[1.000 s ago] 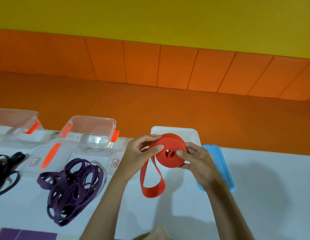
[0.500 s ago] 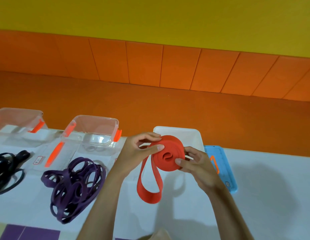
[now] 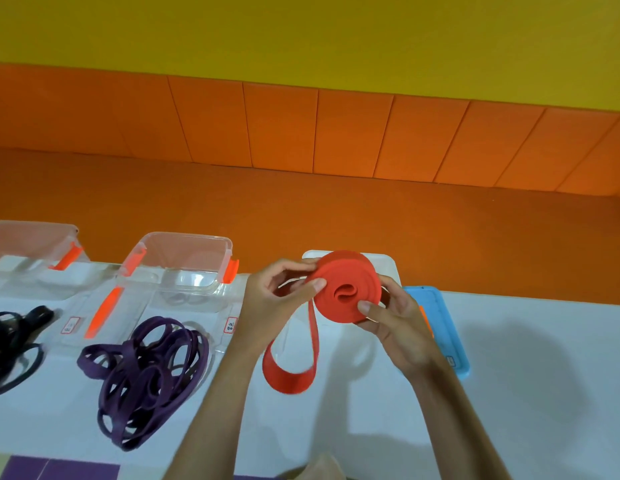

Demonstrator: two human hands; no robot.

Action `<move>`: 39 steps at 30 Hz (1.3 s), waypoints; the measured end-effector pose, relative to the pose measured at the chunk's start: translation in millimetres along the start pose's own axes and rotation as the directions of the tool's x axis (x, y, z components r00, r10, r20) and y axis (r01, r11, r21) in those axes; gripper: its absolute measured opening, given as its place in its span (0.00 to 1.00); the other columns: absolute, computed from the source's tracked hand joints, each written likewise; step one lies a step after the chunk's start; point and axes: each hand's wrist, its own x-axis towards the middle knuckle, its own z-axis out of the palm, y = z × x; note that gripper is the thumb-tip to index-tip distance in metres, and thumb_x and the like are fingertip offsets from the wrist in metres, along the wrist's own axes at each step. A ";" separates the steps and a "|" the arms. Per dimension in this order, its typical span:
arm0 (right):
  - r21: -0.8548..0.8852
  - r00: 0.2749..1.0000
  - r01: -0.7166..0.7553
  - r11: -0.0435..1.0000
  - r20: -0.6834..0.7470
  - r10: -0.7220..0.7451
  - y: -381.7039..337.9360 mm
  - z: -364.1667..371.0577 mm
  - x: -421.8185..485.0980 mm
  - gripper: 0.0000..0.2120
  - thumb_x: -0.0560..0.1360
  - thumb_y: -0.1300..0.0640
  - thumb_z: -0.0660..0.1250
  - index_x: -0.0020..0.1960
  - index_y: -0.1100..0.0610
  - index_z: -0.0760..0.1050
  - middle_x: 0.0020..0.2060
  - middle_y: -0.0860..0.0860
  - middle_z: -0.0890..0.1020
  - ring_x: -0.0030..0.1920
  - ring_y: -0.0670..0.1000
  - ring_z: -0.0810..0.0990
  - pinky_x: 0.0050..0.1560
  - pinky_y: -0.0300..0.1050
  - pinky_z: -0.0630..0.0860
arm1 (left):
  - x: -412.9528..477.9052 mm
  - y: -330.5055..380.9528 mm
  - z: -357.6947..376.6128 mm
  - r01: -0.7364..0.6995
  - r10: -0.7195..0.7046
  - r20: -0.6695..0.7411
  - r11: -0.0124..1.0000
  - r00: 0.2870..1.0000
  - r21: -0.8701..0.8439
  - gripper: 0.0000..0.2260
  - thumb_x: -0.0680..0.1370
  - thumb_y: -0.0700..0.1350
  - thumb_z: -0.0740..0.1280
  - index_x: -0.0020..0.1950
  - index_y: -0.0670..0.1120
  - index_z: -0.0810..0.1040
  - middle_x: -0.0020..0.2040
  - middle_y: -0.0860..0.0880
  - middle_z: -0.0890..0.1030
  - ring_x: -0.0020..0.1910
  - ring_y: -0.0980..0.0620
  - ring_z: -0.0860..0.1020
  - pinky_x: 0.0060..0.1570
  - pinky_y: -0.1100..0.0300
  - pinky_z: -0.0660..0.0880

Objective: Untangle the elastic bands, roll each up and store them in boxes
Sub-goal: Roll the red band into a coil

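A red elastic band is mostly wound into a flat coil held above the table, with a short loop of it hanging down to the left. My left hand pinches the coil's left edge, thumb on its face. My right hand grips the coil's right side, thumb pressing near its centre. A white box sits right behind the coil, partly hidden. A tangled purple band lies on the table at the left. A tangled black band lies at the far left edge.
Two clear boxes with orange clips stand at the back left, one behind the purple band and one further left. Their clear lids lie in front of them. A blue lid lies right of my right hand. An orange wall rises behind the white table.
The coil has grown and the hanging red loop has become shorter as my hands turned the roll. The view shifted slightly; the other bands stayed put.
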 end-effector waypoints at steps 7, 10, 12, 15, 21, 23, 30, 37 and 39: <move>-0.004 0.998 -0.057 0.998 0.032 0.058 1.7 -2.1 -1.6 0.22 0.71 0.62 0.78 0.64 0.58 0.79 0.63 0.60 0.83 0.63 0.60 0.84 0.55 0.53 0.84 | 0.4 3.8 -9.7 0.033 -0.035 0.131 0.999 0.991 0.018 0.16 0.76 0.44 0.79 0.63 0.53 0.87 0.60 0.52 0.87 0.62 0.51 0.84 0.59 0.62 0.80; -0.195 0.995 -0.101 0.975 0.003 0.104 -3.2 -3.8 -2.2 0.26 0.68 0.52 0.82 0.63 0.55 0.81 0.60 0.54 0.85 0.61 0.57 0.85 0.53 0.52 0.85 | -3.2 0.6 -11.5 0.067 -0.071 0.081 0.996 0.994 0.057 0.14 0.76 0.44 0.79 0.60 0.55 0.87 0.57 0.53 0.88 0.59 0.52 0.85 0.57 0.60 0.82; -0.246 0.991 -0.133 0.960 -0.041 0.127 -4.2 -2.5 -2.6 0.21 0.68 0.47 0.81 0.59 0.51 0.85 0.58 0.53 0.86 0.60 0.55 0.86 0.51 0.52 0.85 | -4.4 -0.3 -12.0 0.098 -0.102 0.073 0.993 0.992 0.066 0.13 0.74 0.45 0.81 0.56 0.55 0.87 0.55 0.53 0.88 0.58 0.52 0.85 0.54 0.61 0.82; -0.252 0.990 -0.126 0.960 -0.091 0.106 -2.3 0.2 -3.9 0.17 0.70 0.45 0.80 0.57 0.47 0.86 0.56 0.52 0.87 0.59 0.53 0.86 0.50 0.53 0.86 | -6.0 -3.2 -10.3 0.094 -0.099 0.061 0.993 0.993 0.077 0.11 0.73 0.45 0.82 0.53 0.55 0.87 0.57 0.54 0.88 0.60 0.53 0.85 0.55 0.64 0.80; -0.133 0.991 -0.084 0.988 -0.117 0.069 -1.2 5.2 -6.2 0.21 0.69 0.45 0.82 0.57 0.54 0.85 0.57 0.56 0.87 0.59 0.56 0.86 0.53 0.54 0.85 | -5.4 -3.2 -11.7 0.109 -0.118 0.094 0.990 0.988 0.093 0.15 0.75 0.45 0.80 0.62 0.51 0.87 0.58 0.53 0.87 0.59 0.51 0.85 0.56 0.62 0.81; -0.085 0.992 -0.085 0.993 -0.098 0.076 -0.6 6.8 -5.5 0.24 0.69 0.47 0.81 0.61 0.58 0.83 0.58 0.57 0.86 0.60 0.57 0.86 0.54 0.54 0.85 | -5.1 -0.4 -14.5 0.110 -0.119 0.115 0.991 0.986 0.078 0.17 0.74 0.46 0.79 0.63 0.51 0.87 0.59 0.53 0.87 0.59 0.50 0.85 0.57 0.60 0.81; -0.175 0.988 -0.153 0.973 0.007 0.157 -1.3 3.3 -5.4 0.30 0.66 0.51 0.82 0.66 0.50 0.78 0.59 0.57 0.86 0.60 0.59 0.86 0.53 0.58 0.85 | -3.5 4.1 -15.2 0.095 -0.095 -0.003 0.994 0.995 0.055 0.11 0.71 0.48 0.82 0.52 0.53 0.87 0.54 0.49 0.88 0.52 0.48 0.85 0.55 0.55 0.83; -0.290 0.989 -0.142 0.946 0.001 0.148 -0.4 -4.7 -6.4 0.23 0.65 0.48 0.83 0.57 0.49 0.81 0.55 0.57 0.88 0.58 0.59 0.87 0.54 0.54 0.85 | -4.4 -3.3 -17.6 0.100 -0.109 0.063 0.987 0.992 0.129 0.07 0.74 0.44 0.81 0.50 0.54 0.89 0.56 0.54 0.88 0.58 0.53 0.85 0.59 0.57 0.81; -0.251 0.991 -0.137 0.958 -0.035 0.133 -0.2 -5.9 -5.1 0.23 0.64 0.48 0.83 0.56 0.47 0.81 0.55 0.57 0.88 0.58 0.59 0.87 0.55 0.55 0.85 | -4.6 -2.3 -21.2 0.156 -0.171 0.157 0.982 0.973 0.105 0.14 0.75 0.45 0.80 0.59 0.56 0.88 0.59 0.54 0.87 0.60 0.53 0.85 0.60 0.58 0.81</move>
